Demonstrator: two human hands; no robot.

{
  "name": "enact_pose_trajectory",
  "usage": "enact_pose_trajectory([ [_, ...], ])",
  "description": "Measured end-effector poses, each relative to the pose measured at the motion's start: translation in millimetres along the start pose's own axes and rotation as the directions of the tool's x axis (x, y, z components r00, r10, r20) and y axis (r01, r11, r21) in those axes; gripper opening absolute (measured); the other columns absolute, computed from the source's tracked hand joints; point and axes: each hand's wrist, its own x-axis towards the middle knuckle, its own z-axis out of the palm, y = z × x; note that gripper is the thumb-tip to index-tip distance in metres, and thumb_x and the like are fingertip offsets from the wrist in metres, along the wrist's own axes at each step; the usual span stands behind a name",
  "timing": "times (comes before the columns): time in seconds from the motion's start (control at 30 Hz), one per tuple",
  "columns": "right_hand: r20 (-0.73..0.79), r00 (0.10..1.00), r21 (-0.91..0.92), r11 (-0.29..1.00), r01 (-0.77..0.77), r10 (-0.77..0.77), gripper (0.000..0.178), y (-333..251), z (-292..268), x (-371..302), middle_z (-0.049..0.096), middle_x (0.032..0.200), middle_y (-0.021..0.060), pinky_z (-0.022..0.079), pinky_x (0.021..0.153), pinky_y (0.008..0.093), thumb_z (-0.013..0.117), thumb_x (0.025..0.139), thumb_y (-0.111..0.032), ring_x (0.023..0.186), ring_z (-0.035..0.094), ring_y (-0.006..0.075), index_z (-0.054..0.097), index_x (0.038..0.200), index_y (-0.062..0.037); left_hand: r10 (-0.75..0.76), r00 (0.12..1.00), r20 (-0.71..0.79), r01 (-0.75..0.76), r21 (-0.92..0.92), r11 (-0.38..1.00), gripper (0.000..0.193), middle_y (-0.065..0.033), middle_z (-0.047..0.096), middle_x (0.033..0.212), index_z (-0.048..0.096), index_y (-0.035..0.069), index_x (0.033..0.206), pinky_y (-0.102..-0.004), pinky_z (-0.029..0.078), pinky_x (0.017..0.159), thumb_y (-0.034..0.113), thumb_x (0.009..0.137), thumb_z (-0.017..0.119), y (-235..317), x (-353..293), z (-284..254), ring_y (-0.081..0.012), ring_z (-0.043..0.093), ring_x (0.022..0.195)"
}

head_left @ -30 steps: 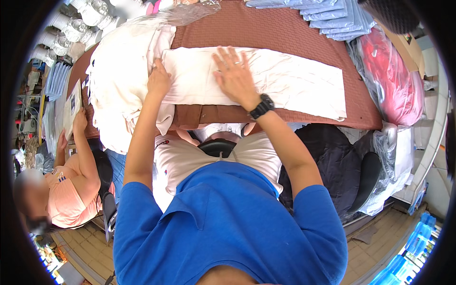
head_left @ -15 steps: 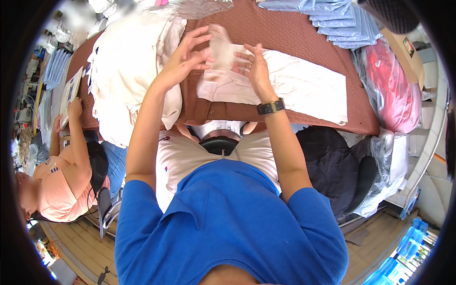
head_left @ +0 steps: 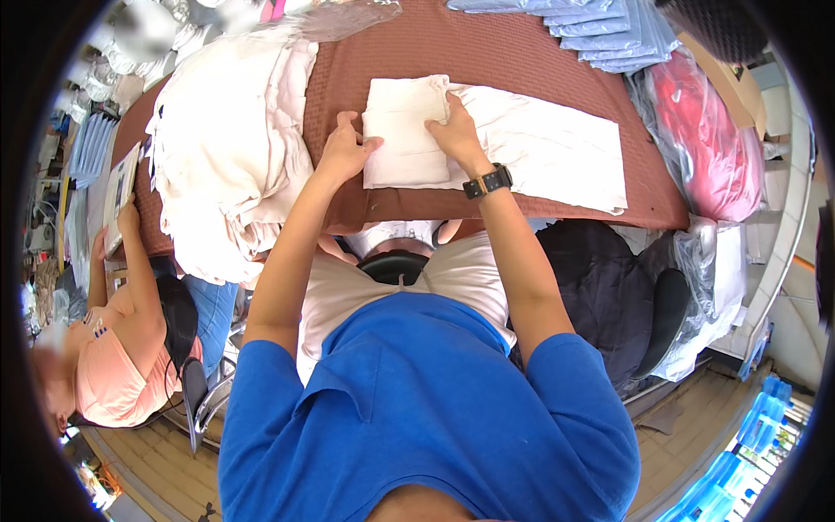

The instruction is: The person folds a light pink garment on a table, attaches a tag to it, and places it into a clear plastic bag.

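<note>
A long cream garment (head_left: pixel 557 143), apparently trousers, lies flat across the brown-covered table (head_left: pixel 383 39) in front of me. Its left end is doubled over into a squarish flap (head_left: pixel 400 130). My left hand (head_left: pixel 350 150) is at the flap's left edge, thumb on the cloth and fingers apart. On the flap's right side rests my right hand (head_left: pixel 458 135), thumb and fingers spread along the edge; a dark watch (head_left: pixel 487 181) is on that wrist. The undersides of my fingers are hidden.
A tall heap of cream cloth (head_left: pixel 226 130) stands left of the garment. Bagged blue items (head_left: pixel 600 35) are stacked at the far right, beside a clear bag with red contents (head_left: pixel 709 130). Another person (head_left: pixel 122 348) sits at left, hands on a flat package (head_left: pixel 126 178).
Both hands have come down from above the cloth onto the garment. The garment's left end, blurred and lifted before, now lies folded flat. The view has shifted slightly.
</note>
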Motion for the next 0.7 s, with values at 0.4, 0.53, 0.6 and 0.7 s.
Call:
enact_pose_trajectory([
  [0.4,0.125,0.97,0.22,0.948,-0.23,0.207,0.069,-54,-28,-5,0.071,0.101,0.0264,0.054,0.085,0.0432,0.068,0.091,-0.053,0.096,0.07,0.0364,0.064,0.119,0.01,0.306,0.952,0.027,-0.192,-0.726,0.66,0.062,-0.019,0.053,0.141,0.038,-0.001,0.141,-0.0323,0.053,0.092,-0.004,0.086,0.069,83,-19,9,-0.0209,0.063,0.113],
  [0.53,0.167,0.968,0.241,0.944,-0.225,0.188,0.048,-1,-53,18,0.074,0.095,0.0194,0.054,0.082,0.0376,0.065,0.097,-0.038,0.091,0.072,0.0269,0.069,0.107,0.0077,0.3,0.948,0.109,-0.049,-0.879,0.475,0.042,-0.0164,0.058,0.135,0.045,0.003,0.133,-0.0328,0.053,0.093,-0.002,0.094,0.058,105,-25,30,-0.0225,0.064,0.113],
  [0.6,0.202,0.969,0.488,0.843,-0.227,0.144,0.039,18,-64,20,0.074,0.093,0.0143,0.054,0.078,0.0342,0.064,0.099,-0.031,0.086,0.069,0.0192,0.07,0.105,0.0071,0.291,0.956,-0.027,-0.181,-0.836,0.518,0.034,-0.0144,0.059,0.135,0.05,0.004,0.131,-0.033,0.051,0.097,0.004,0.097,0.058,74,-2,36,-0.022,0.063,0.114],
  [0.7,0.242,0.962,0.555,0.796,-0.242,0.124,0.036,16,-113,15,0.073,0.097,0.0093,0.055,0.072,0.0291,0.063,0.101,-0.025,0.081,0.065,0.0123,0.066,0.115,0.0071,0.257,0.945,-0.2,-0.325,-0.643,0.694,0.025,-0.0113,0.06,0.131,0.054,0.005,0.126,-0.0318,0.048,0.1,0.008,0.101,0.056,74,7,43,-0.0209,0.061,0.117],
])
